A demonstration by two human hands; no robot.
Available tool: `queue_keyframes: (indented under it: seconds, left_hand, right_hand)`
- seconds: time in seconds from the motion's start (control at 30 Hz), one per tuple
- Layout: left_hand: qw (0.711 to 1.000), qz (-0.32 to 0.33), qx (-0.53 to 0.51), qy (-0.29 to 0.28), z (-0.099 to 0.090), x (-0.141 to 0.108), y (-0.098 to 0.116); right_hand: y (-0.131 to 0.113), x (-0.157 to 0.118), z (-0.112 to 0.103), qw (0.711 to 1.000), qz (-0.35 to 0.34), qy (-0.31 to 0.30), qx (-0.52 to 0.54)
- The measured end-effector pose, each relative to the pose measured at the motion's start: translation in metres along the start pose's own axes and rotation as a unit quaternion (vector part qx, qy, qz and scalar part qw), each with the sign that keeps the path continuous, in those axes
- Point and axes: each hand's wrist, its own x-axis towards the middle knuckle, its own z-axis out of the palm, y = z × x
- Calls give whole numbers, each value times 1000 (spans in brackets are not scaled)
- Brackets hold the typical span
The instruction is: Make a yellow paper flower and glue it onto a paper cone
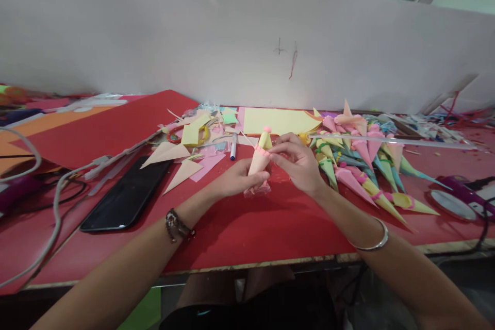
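Observation:
A pale pink paper cone (258, 163) is held tip down over the red table (232, 232). It has a pink trim round its rim, and a yellow piece (265, 140) topped with a pink ball stands out of it. My left hand (240, 177) wraps round the cone's lower part. My right hand (297, 161) pinches at the trim on the cone's right side, thumb and index finger together. Just below the hands lies a small clear plastic wrapper (258, 190), partly hidden.
A black phone (126, 198) lies at the left by a white cable (57, 211). Paper scraps (183, 172) and a blue-capped marker (233, 147) are behind my left hand. Many coloured cones (351, 180) are piled right, near a purple tool (464, 193).

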Motion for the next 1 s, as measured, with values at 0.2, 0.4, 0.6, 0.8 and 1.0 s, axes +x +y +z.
queue_keyframes:
  seconds: [0.2,0.4,0.6,0.8,1.0]
  left_hand:
    - [953,-2,259,156,2,6,-9]
    - [919,-8,355,171,-3,8,-13]
    - [912,31,341,226,-15,10,-21]
    - [920,8,295,258,-16,12,-27]
    - [940,-37,285,182,-15,13,-29]
  right_hand:
    - [-5,-1,0,987,-72,-8,-140]
    - [-9,-3,0,983,-93,-38,-154]
    - [-6,-4,0,977,-59,-139,-149]
    - [-1,-8,-1,925,40,-281,-252]
    - [-3,-9,-3,898,32,-329,-291]
